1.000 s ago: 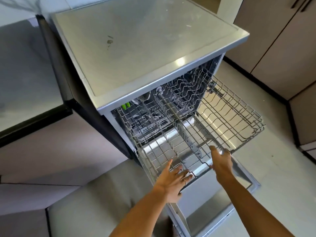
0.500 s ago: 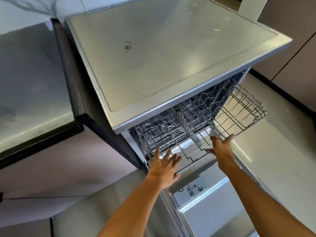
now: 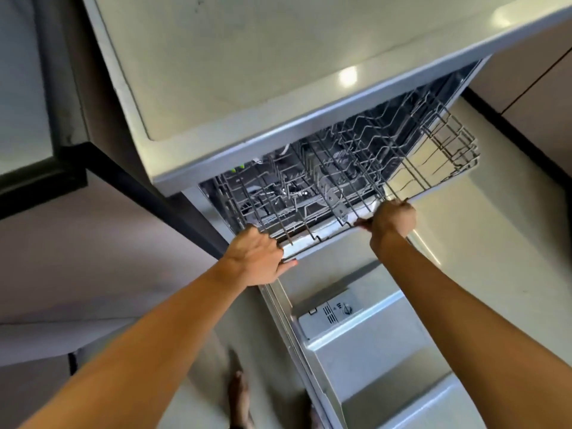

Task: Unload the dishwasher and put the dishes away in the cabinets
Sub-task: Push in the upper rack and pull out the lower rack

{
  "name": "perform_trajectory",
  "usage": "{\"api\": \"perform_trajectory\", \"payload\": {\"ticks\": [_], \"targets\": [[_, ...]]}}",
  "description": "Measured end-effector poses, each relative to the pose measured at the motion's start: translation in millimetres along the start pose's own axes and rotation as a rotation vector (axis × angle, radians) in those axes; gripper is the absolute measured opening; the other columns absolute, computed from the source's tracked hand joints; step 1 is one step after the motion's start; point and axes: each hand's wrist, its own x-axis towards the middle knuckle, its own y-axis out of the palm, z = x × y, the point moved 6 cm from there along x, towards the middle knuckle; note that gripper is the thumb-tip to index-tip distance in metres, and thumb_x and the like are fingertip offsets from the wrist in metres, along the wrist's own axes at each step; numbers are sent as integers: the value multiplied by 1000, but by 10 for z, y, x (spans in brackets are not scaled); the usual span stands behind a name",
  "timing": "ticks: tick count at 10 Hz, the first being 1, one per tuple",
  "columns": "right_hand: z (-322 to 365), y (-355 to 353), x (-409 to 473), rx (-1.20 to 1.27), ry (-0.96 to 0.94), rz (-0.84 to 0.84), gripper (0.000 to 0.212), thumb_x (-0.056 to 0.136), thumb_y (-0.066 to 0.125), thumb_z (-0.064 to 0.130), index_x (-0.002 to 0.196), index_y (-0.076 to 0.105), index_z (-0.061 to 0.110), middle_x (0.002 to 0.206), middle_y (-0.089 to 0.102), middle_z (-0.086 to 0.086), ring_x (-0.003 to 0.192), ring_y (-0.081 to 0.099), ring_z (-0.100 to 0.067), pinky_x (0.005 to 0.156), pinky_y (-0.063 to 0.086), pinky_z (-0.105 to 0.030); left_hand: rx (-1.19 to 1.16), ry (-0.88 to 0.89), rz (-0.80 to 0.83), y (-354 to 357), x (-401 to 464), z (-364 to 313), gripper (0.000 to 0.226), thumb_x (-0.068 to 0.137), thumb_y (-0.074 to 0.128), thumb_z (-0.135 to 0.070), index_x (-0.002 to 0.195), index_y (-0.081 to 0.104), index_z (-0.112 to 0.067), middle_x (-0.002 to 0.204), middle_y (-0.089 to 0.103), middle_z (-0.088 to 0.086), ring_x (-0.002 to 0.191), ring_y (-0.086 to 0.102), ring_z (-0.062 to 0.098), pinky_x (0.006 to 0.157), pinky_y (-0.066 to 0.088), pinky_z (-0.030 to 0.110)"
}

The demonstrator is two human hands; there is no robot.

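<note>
Pale tiled flooring (image 3: 198, 379) is seen nearest the camera, with a bare foot (image 3: 240, 400) resting on it beside the lowered grey dishwasher door (image 3: 380, 363). On the door's inner face, a light grey detergent dispenser with a small dial (image 3: 335, 311) is visible. Above the door, the left hand (image 3: 258, 258) is clenched on the front rim of the grey wire dish rack (image 3: 356, 184), near its left corner, the fingers curled over the top wire. The right hand (image 3: 393, 219) is closed on the same front rim further to the right. The rack is shown partly inside the silver freestanding dishwasher (image 3: 278, 88), with its right-hand portion projecting beyond the cabinet. No dishes can be made out among the wire tines. Beyond the rack, beige cabinet doors (image 3: 532, 85) are seen at the right edge, and a grey countertop with a black edge (image 3: 28, 119) at the left.
</note>
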Motion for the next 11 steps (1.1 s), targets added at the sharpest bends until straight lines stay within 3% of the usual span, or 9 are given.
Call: {"api": "perform_trajectory", "payload": {"ticks": [1,3,4,5,6,7,8,10,11], "targets": [[1,-24,-21,-39,-15,17,37,96,40,10,130,42,-5,115,58,-24,37,58,-3,45,55,-26,-31,-36,52,31,37,-5,78,94,6,-61,69,61,-13,61,59,-1,53,53,12,57,37,27],[195,-227,131,-392,-22,-32,12,90,53,12,84,61,6,87,68,-9,63,65,-17,52,53,-30,-85,-123,171,-39,196,-28,65,96,14,-59,112,58,-14,93,64,8,89,61,25,81,44,40],[235,-304,209,-396,4,21,30,95,52,24,68,53,11,77,67,-7,59,62,-21,52,50,-28,-146,-89,137,-86,292,-83,58,99,20,-53,140,37,-15,91,62,8,81,59,24,76,44,38],[212,-332,285,-365,38,86,26,97,39,37,93,50,13,115,66,-10,75,63,-24,61,50,-30,-463,-60,90,-4,337,-208,58,101,34,-37,151,12,-19,67,52,3,56,52,18,52,43,31],[93,-288,292,-191,97,189,53,98,39,40,144,18,23,139,46,-14,107,59,-36,85,50,-59,-763,-103,-10,125,321,-308,52,101,41,-22,149,22,-16,72,56,5,47,45,17,44,32,27],[71,-230,321,-138,39,250,44,102,36,22,137,18,0,97,57,-15,72,60,-25,74,55,-43,-893,-151,-56,192,329,-307,31,100,41,-23,123,49,-4,79,61,10,66,61,30,53,47,33],[151,-214,296,-114,55,208,26,105,22,18,114,28,-6,73,50,-12,58,56,-22,59,57,-37,-735,-242,-106,104,288,-272,38,100,38,-32,130,48,-11,89,66,17,81,66,34,68,53,45],[250,-114,424,-175,6,280,17,102,33,7,118,30,4,83,48,-13,87,64,-36,79,58,-46,-623,-196,-258,100,478,-240,47,100,37,-37,139,39,-12,72,63,9,60,64,25,45,43,33],[353,110,546,-203,-30,271,13,102,34,10,112,40,4,84,51,-10,72,63,-26,70,60,-42,-574,-179,-311,108,594,-26,44,100,35,-37,134,41,-10,52,43,-5,37,42,12,33,24,22]]}}
